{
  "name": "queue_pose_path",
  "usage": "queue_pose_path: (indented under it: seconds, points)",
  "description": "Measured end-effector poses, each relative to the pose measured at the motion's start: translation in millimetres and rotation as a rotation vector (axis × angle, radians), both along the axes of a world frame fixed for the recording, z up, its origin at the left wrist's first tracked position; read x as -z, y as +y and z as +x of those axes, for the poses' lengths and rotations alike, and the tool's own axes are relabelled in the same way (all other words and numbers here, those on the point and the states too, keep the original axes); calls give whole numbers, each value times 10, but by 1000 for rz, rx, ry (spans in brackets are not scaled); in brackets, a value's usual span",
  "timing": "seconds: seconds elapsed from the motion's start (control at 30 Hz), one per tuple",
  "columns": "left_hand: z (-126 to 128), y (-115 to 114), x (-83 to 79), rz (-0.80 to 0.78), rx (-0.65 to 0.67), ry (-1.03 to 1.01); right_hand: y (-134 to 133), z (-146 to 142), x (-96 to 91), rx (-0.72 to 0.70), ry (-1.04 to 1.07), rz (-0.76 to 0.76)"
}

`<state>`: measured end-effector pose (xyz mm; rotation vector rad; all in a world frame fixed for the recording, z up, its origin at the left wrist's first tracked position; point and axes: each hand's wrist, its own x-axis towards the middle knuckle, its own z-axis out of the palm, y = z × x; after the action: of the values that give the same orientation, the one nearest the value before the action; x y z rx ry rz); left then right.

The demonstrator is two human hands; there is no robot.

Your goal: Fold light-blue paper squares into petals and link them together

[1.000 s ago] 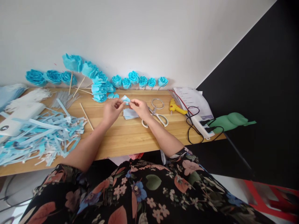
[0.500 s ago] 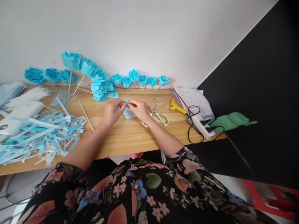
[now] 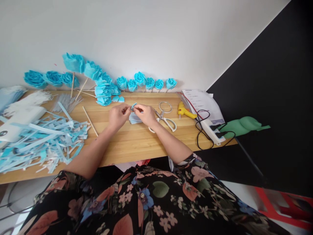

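Between my two hands is a small light-blue paper petal, pinched from both sides. My left hand grips its left edge between thumb and fingertips. On the other edge, my right hand pinches it the same way. Just below the fingers lies a stack of light-blue paper pieces on the wooden table, partly covered by my right hand. White-handled scissors rest open beside my right wrist. A few cut blue petals lie behind my left hand.
Blue paper roses on sticks lean along the wall. Paper strips heap at the left, near a loose wooden stick. A yellow glue gun, power strip, black cable and printed sheets lie right, by a green object.
The petal between my fingertips has shifted slightly and looks more bent. Both hands stay in nearly the same place; the view has moved a little.
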<state>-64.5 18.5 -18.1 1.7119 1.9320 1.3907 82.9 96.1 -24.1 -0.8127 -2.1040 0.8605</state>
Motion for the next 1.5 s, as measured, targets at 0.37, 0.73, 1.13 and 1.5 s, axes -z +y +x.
queue_pose_path:
  seconds: [0.37,0.73,1.13,1.5]
  points:
    - [10,-4,-23,-6,1,-86,-24,3,-17,4,4,-2]
    - [-144,88,13,-108,56,-723,12,28,-93,-50,204,-391]
    - [-137,37,-88,-149,166,-692,52,38,-59,-44,144,-351]
    - [-94,48,-71,-88,60,-674,-73,33,-143,53,81,70]
